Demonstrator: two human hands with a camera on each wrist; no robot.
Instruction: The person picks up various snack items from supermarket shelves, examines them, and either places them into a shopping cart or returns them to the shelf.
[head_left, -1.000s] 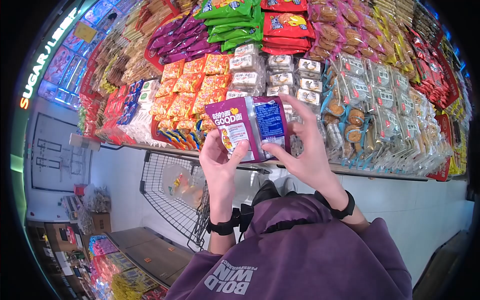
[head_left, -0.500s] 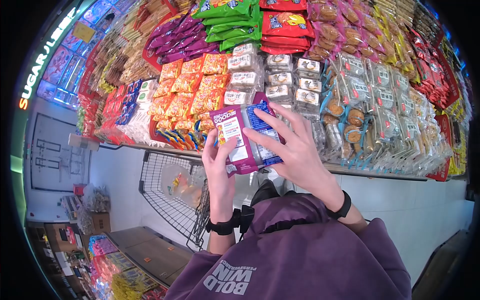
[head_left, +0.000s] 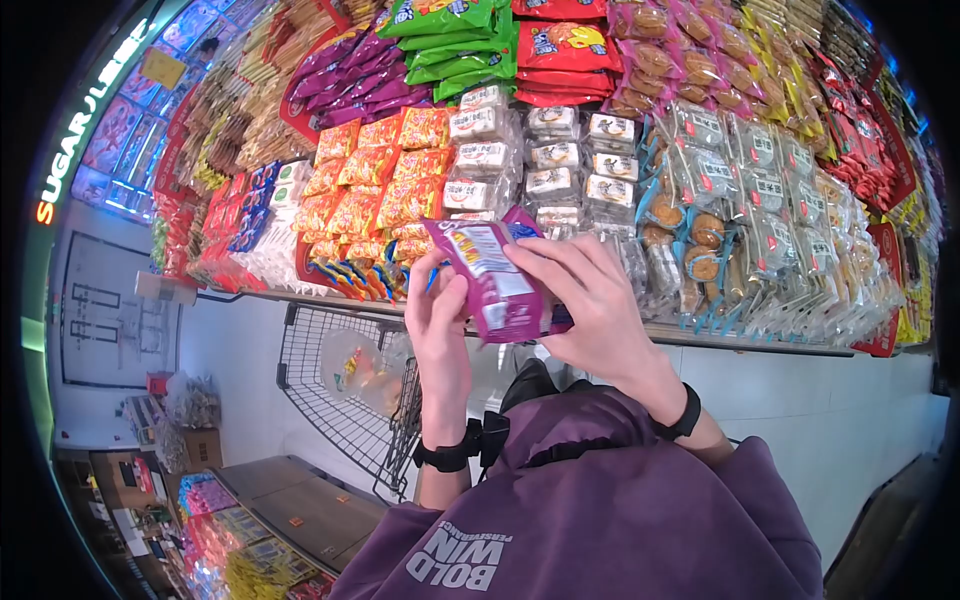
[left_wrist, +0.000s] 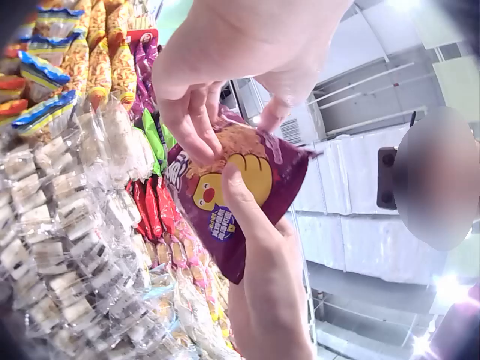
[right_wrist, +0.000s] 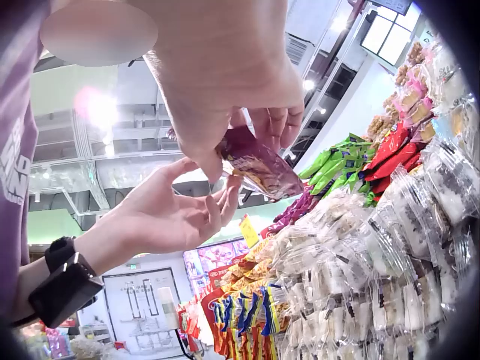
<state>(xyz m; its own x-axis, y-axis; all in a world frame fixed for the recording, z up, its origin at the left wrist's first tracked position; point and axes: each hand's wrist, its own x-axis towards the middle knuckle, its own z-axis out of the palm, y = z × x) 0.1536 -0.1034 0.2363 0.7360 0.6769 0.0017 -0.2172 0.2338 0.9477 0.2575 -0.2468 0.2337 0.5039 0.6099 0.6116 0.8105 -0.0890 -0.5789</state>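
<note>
At left, the left hand is rising from its black wristband, palm turning up, its fingers curling with their tips touching the purple chick-printed snack packet and its thumb pinching near the packet's edge. The packet is hanging tilted in the air between both hands, at the display counter's near edge. To its right, the right hand is reaching in with bent wrist, fingers lying over the packet's back and thumb pressing its chick-printed front.

Below the counter's near edge, at left, a wire shopping cart is carrying a clear plastic bag of red-and-yellow items. Along the counter, left to right, purple bags are lying toward the far edge, orange snack packets nearer the front edge, then green bags, white-labelled clear packs, red bags behind those, and clear packs holding round cookies.
</note>
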